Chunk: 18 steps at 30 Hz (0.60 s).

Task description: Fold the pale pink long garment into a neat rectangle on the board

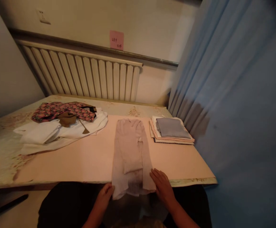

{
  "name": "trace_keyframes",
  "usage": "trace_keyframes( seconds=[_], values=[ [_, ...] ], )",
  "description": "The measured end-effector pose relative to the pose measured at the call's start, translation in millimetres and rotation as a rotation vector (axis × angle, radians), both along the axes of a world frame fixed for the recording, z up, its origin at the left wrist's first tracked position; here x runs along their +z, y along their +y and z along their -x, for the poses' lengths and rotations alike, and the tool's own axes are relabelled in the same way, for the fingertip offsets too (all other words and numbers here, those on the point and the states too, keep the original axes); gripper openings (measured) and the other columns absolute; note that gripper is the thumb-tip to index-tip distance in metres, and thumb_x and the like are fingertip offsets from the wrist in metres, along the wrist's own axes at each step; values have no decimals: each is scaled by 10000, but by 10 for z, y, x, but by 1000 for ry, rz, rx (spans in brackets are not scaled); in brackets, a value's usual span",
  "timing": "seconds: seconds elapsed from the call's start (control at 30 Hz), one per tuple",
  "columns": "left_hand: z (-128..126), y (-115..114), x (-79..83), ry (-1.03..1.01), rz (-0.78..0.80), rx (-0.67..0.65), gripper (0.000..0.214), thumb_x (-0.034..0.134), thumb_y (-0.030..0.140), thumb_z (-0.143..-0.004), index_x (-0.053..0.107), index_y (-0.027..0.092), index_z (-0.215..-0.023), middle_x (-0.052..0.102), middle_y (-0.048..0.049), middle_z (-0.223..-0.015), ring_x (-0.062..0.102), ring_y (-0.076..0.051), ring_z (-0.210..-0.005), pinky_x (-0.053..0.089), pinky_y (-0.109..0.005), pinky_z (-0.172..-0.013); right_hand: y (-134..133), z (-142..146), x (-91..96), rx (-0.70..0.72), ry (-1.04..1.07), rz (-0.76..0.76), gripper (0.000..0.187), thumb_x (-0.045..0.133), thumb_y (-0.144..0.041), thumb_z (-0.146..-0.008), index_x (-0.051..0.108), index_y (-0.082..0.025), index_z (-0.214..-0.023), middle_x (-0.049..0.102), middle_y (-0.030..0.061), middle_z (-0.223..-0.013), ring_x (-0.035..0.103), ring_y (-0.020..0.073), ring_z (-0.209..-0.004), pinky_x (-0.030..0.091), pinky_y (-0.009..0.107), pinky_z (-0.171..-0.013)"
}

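A pale pinkish long-sleeved shirt (131, 148) lies lengthwise before me, its sides and sleeves folded inward. Its collar end points toward the wall, and its hem hangs a little over the table's near edge. My left hand (105, 193) pinches the lower left corner of the shirt between thumb and fingers. On the opposite side, my right hand (161, 182) rests against the lower right edge with its fingers stretched out over the cloth.
A stack of folded clothes (172, 129), grey on top, sits to the right. Loose white garments (42, 133) lie left beneath a floral cloth (61, 110). Behind the table are a radiator (85, 74) and a pink note (116, 40). A blue curtain (223, 95) hangs at right.
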State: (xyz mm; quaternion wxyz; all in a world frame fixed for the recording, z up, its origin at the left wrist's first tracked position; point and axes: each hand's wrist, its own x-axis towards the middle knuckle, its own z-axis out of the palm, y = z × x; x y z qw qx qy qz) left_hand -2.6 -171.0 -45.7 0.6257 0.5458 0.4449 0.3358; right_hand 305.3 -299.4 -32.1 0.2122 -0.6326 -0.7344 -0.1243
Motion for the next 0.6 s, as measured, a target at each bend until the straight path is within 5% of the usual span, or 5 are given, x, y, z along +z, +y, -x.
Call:
trace_keyframes(
  seconds=[0.17,0.3,0.47,0.6],
  values=[
    [42,-73,-11,319,-371,62,358,450,520,-864,623,209,-901,699,-31,-774,663,-219,-720,508,-312,-677,42,40,-29,-38,1,-24,849,361,27,-728,262,-241,-1528,471,79,-1472,373,232,-1387,349,492,-1097],
    [132,-102,-28,534,-679,41,309,356,302,-941,569,233,-1154,713,-63,-1041,687,-205,-921,525,-304,-788,86,57,-58,-71,-9,-41,817,364,54,-728,344,-223,-1496,492,88,-1453,378,232,-1381,362,470,-1080],
    [211,30,77,844,-1148,49,444,404,162,-910,515,180,-1339,640,-130,-1240,588,-268,-1161,455,-418,-1003,107,47,-100,-69,-17,-65,783,366,63,-732,391,-204,-1468,487,93,-1456,352,229,-1394,344,469,-1084],
    [211,189,190,1002,-1375,-45,622,363,25,-840,464,210,-1425,471,-96,-1479,383,-276,-1385,370,-427,-1085,104,50,-108,-75,-20,-50,773,390,33,-748,373,-218,-1480,477,96,-1465,359,242,-1391,340,478,-1080]
  ],
)
